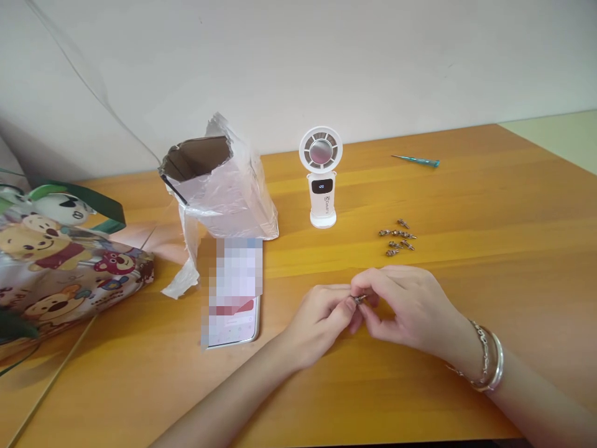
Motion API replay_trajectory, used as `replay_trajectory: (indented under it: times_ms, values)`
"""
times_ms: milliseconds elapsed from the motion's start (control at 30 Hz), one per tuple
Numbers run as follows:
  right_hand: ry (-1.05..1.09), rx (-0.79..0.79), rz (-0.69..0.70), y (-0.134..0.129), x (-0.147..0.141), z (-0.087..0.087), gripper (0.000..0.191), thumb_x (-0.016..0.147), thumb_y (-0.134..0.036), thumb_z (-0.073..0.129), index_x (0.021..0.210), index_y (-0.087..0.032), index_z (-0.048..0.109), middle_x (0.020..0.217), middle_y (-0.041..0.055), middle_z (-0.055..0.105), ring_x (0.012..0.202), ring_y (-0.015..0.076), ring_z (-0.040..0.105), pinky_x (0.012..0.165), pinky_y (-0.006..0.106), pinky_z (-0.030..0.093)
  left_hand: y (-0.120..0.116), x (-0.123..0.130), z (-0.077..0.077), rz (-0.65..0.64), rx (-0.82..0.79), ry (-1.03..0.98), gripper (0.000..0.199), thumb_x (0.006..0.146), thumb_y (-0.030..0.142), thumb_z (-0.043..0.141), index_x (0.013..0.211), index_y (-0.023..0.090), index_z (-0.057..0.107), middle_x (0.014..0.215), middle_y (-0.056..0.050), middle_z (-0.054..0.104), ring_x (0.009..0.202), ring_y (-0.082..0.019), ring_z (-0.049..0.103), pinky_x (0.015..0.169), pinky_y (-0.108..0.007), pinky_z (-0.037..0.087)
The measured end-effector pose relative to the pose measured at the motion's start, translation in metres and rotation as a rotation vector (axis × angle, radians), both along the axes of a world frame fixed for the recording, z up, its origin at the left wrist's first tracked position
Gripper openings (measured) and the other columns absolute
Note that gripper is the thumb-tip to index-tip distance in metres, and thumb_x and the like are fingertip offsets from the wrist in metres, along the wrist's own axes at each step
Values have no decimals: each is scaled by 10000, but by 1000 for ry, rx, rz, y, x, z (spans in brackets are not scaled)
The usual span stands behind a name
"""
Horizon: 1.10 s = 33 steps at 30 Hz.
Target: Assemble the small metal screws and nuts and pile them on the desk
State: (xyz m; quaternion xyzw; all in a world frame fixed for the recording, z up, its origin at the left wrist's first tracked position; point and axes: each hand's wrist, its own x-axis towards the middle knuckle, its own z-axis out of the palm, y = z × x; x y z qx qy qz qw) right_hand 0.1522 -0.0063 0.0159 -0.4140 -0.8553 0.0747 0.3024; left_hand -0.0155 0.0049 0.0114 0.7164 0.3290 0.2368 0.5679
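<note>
A small metal part (358,299) is held between the two hands, right of and below the centre of the frame. The left hand (324,320) is nearly closed, its thumb and fingers pinched on the part; the right hand (408,305) is partly curled, its fingertips brought to the same part, though which of them touch it cannot be told. Bracelets (489,367) are worn on the right wrist. Similar metal parts (398,234) are scattered on the wooden worktop (298,398) just above the right hand. A teal-handled screwdriver (422,162) is seen lying in the upper right. A white fan (321,180) is stood upright near the upper centre; to its left, an open carton (228,199) is wrapped in torn plastic. Below the carton, a phone (237,298), partly pixelated, is laid flat. A cartoon-printed bag (60,267) is placed at the left edge.
</note>
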Motion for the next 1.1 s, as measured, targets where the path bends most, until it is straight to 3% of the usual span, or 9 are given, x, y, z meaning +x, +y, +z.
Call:
replay_trajectory:
  times_ms: [267, 500, 600, 900, 1000, 1100]
  values:
    - [-53, 139, -85, -2, -11, -2, 163, 717, -86, 377, 763, -198, 486, 580, -21, 613, 476, 115, 530, 480, 233, 354, -1, 7, -3, 145, -77, 36, 219, 745, 171, 346, 527, 171, 329, 537, 39, 333, 520, -92, 305, 512, -226, 261]
    - [-60, 170, -94, -3, -12, -7, 150, 725, -84, 388, 758, -193, 486, 597, -2, 619, 492, 126, 551, 490, 237, 355, 0, 7, -1, 144, -52, 161, 187, 734, 171, 343, 547, 167, 360, 556, 30, 382, 547, -104, 356, 527, -238, 263]
    - [-26, 126, -76, -1, -9, -9, 136, 734, -99, 395, 782, -201, 471, 610, -15, 614, 516, 119, 560, 501, 223, 365, -1, 5, -2, 141, -15, 192, 197, 760, 184, 345, 566, 167, 372, 571, 28, 388, 557, -107, 355, 530, -239, 259]
    - [97, -264, 0, 1, -2, -11, 136, 779, -144, 439, 887, -225, 418, 675, -60, 621, 559, 84, 574, 540, 185, 397, -1, 1, -1, 143, 102, 212, 247, 811, 214, 320, 572, 173, 363, 574, 23, 412, 567, -116, 381, 550, -242, 273]
    - [74, -263, -28, 1, -3, -13, 142, 790, -160, 458, 912, -227, 430, 672, -67, 625, 557, 86, 578, 536, 191, 386, 0, 0, 0, 161, 141, 264, 256, 820, 226, 329, 570, 174, 343, 572, 23, 407, 564, -117, 378, 548, -241, 271]
    - [29, -165, -74, 1, -6, -16, 122, 785, -153, 457, 887, -220, 453, 637, -71, 611, 539, 87, 570, 514, 195, 364, -1, 0, -1, 169, 148, 281, 249, 823, 227, 329, 579, 176, 326, 571, 28, 395, 561, -113, 372, 544, -236, 268]
